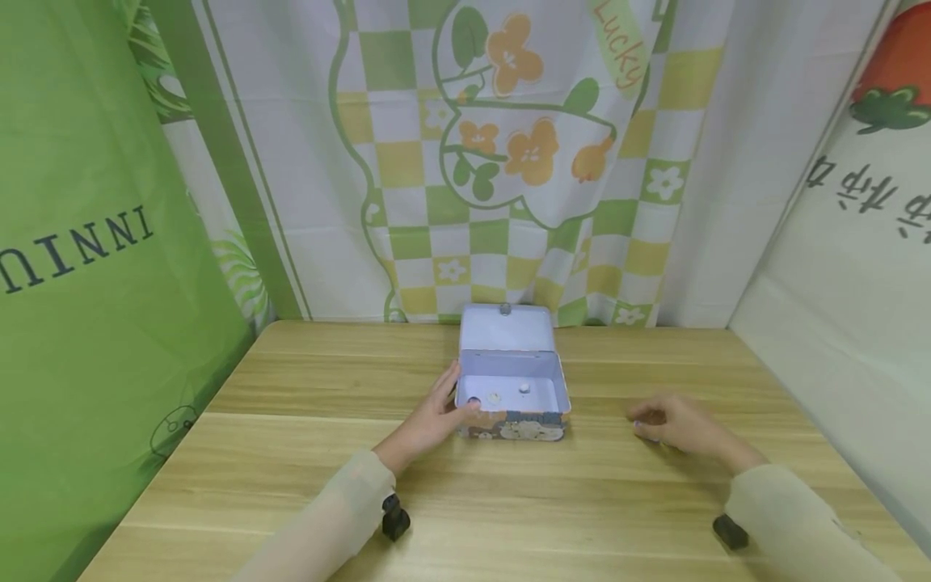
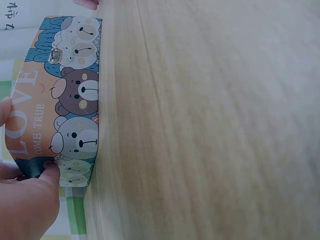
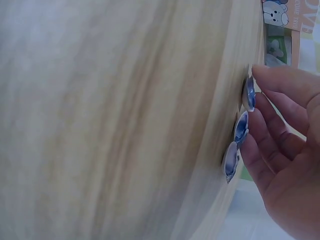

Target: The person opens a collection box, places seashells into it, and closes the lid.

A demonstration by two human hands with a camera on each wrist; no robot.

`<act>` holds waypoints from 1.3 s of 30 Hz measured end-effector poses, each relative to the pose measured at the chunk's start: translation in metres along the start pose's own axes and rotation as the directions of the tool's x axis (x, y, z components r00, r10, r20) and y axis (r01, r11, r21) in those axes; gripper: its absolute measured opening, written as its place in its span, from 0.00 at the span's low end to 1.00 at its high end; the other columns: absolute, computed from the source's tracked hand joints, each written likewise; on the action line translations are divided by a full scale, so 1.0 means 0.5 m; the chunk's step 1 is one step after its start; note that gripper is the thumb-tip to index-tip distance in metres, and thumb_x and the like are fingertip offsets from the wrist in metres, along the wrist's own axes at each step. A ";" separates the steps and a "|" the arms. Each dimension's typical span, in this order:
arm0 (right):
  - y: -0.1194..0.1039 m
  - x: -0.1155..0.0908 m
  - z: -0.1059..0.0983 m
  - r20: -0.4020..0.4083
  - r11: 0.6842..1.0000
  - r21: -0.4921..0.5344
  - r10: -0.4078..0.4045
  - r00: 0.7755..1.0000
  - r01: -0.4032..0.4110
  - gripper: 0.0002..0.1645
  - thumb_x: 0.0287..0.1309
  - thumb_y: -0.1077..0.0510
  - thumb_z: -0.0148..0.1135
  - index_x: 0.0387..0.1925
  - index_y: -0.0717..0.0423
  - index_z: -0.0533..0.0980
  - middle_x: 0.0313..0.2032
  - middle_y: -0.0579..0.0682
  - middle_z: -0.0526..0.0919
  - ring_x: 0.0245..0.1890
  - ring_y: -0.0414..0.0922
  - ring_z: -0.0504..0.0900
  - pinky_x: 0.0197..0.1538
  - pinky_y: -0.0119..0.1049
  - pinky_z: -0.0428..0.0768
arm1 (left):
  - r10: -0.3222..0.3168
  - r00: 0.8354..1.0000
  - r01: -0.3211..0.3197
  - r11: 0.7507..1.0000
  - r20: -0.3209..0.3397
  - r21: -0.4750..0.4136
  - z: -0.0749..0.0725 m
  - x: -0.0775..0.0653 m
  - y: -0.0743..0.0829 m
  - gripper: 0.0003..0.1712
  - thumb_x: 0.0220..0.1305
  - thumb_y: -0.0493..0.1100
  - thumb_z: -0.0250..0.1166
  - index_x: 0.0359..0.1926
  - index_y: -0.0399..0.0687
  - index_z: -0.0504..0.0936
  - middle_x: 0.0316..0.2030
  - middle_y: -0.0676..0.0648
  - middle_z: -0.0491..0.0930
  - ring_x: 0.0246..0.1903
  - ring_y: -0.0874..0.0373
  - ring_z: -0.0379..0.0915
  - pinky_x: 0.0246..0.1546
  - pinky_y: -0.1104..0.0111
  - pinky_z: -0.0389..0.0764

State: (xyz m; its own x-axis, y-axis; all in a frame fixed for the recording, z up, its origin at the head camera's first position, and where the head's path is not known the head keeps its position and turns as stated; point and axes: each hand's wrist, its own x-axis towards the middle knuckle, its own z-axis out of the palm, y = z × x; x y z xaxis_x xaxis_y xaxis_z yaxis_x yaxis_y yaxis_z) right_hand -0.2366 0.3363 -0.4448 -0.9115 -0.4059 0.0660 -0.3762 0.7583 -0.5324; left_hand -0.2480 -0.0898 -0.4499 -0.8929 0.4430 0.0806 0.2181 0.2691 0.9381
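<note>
The right hand touches shells, grip uncertain; only the right wrist view separates three. Tabletop stretches between it and the tin, whose front-left corner the left hand grips. The raised lid stands near the far edge, before the curtain.

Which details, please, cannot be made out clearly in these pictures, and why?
Head view: the small items inside the box are too small to identify.
Left wrist view: the box's front wall hides its inside.
Left wrist view: the top edge cuts off most of the right hand.
Right wrist view: the shell-like pieces partly cover that hand's contact with them, so pinch or touch is unclear.
</note>
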 end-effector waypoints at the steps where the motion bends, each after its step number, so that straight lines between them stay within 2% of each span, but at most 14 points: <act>1: 0.001 0.000 0.001 0.001 1.000 0.000 -0.002 1.000 0.002 0.15 0.60 0.56 0.71 0.46 0.60 0.85 0.41 0.50 0.87 0.41 0.48 0.84 0.45 0.43 0.83 | -0.005 1.000 0.005 1.000 0.003 -0.001 0.000 0.000 0.001 0.53 0.72 0.55 0.62 0.80 0.46 0.36 0.79 0.48 0.29 0.75 0.42 0.43 0.71 0.58 0.57; 9: 0.007 -0.003 0.003 0.015 1.000 -0.009 0.027 1.000 -0.027 0.13 0.62 0.57 0.69 0.46 0.59 0.85 0.44 0.54 0.86 0.46 0.57 0.83 0.49 0.56 0.82 | 0.016 1.000 -0.016 1.000 0.006 0.000 -0.001 -0.002 0.001 0.52 0.72 0.54 0.62 0.80 0.49 0.36 0.79 0.45 0.30 0.75 0.40 0.42 0.72 0.55 0.56; 17: 0.005 -0.004 0.002 0.010 0.999 -0.016 0.029 1.000 -0.028 0.13 0.62 0.57 0.69 0.46 0.59 0.85 0.44 0.54 0.86 0.45 0.55 0.83 0.48 0.55 0.82 | 0.013 1.000 -0.013 1.000 0.007 0.005 0.000 -0.003 0.004 0.52 0.73 0.54 0.62 0.80 0.49 0.36 0.79 0.45 0.30 0.75 0.39 0.42 0.72 0.54 0.56; 20: 0.003 -0.005 -0.001 0.018 0.999 0.018 0.037 0.999 -0.037 0.13 0.62 0.58 0.69 0.46 0.60 0.85 0.43 0.52 0.86 0.41 0.49 0.83 0.43 0.44 0.84 | 0.001 1.000 -0.001 1.000 0.008 0.007 0.000 -0.004 0.005 0.52 0.72 0.54 0.61 0.80 0.50 0.36 0.79 0.47 0.30 0.75 0.40 0.42 0.72 0.54 0.56; 24: -0.005 -0.005 -0.007 0.051 0.992 0.108 0.062 0.997 -0.067 0.15 0.63 0.60 0.68 0.49 0.64 0.83 0.38 0.50 0.85 0.29 0.41 0.80 0.27 0.33 0.81 | -0.005 1.000 0.005 1.000 0.005 0.012 0.000 -0.005 0.006 0.52 0.73 0.55 0.61 0.80 0.49 0.36 0.79 0.47 0.30 0.75 0.41 0.41 0.72 0.54 0.55; 28: -0.017 -0.004 -0.018 0.075 0.984 0.163 0.063 0.995 -0.075 0.17 0.64 0.61 0.65 0.52 0.68 0.80 0.38 0.52 0.85 0.25 0.43 0.80 0.23 0.32 0.80 | 0.001 1.000 -0.001 1.000 0.004 0.011 0.000 -0.005 0.006 0.52 0.73 0.54 0.61 0.80 0.48 0.36 0.79 0.46 0.30 0.75 0.40 0.42 0.72 0.53 0.56; 33: -0.038 0.002 -0.032 0.074 0.983 0.159 0.079 0.994 -0.090 0.19 0.66 0.61 0.64 0.54 0.67 0.79 0.37 0.53 0.83 0.20 0.46 0.79 0.17 0.36 0.78 | 0.005 1.000 -0.005 1.000 0.004 0.007 0.000 -0.005 0.006 0.51 0.73 0.53 0.61 0.80 0.48 0.36 0.79 0.46 0.30 0.75 0.39 0.42 0.72 0.52 0.55; 36: -0.049 0.008 -0.038 0.045 0.994 0.090 0.059 0.997 -0.063 0.18 0.67 0.58 0.64 0.54 0.64 0.81 0.39 0.52 0.83 0.26 0.46 0.81 0.24 0.39 0.82 | 0.001 1.000 -0.001 1.000 0.004 0.000 0.000 -0.004 0.005 0.51 0.73 0.53 0.61 0.80 0.47 0.37 0.79 0.45 0.30 0.75 0.39 0.42 0.72 0.53 0.55; 39: -0.060 0.014 -0.042 0.013 0.999 0.039 0.006 1.000 -0.006 0.17 0.67 0.57 0.64 0.52 0.62 0.82 0.42 0.52 0.84 0.37 0.47 0.82 0.37 0.45 0.85 | -0.001 1.000 0.001 1.000 0.003 0.001 0.000 -0.003 0.004 0.52 0.73 0.53 0.61 0.80 0.47 0.36 0.79 0.45 0.30 0.75 0.39 0.41 0.72 0.53 0.55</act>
State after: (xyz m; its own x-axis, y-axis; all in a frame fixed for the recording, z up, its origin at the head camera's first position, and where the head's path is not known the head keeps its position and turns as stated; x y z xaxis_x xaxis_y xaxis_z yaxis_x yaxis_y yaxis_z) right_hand -0.2352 0.3214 -0.4108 -0.9116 -0.4078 0.0521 -0.3635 0.7402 -0.5657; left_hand -0.2459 -0.0898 -0.4482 -0.8919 0.4455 0.0780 0.2171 0.2703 0.9380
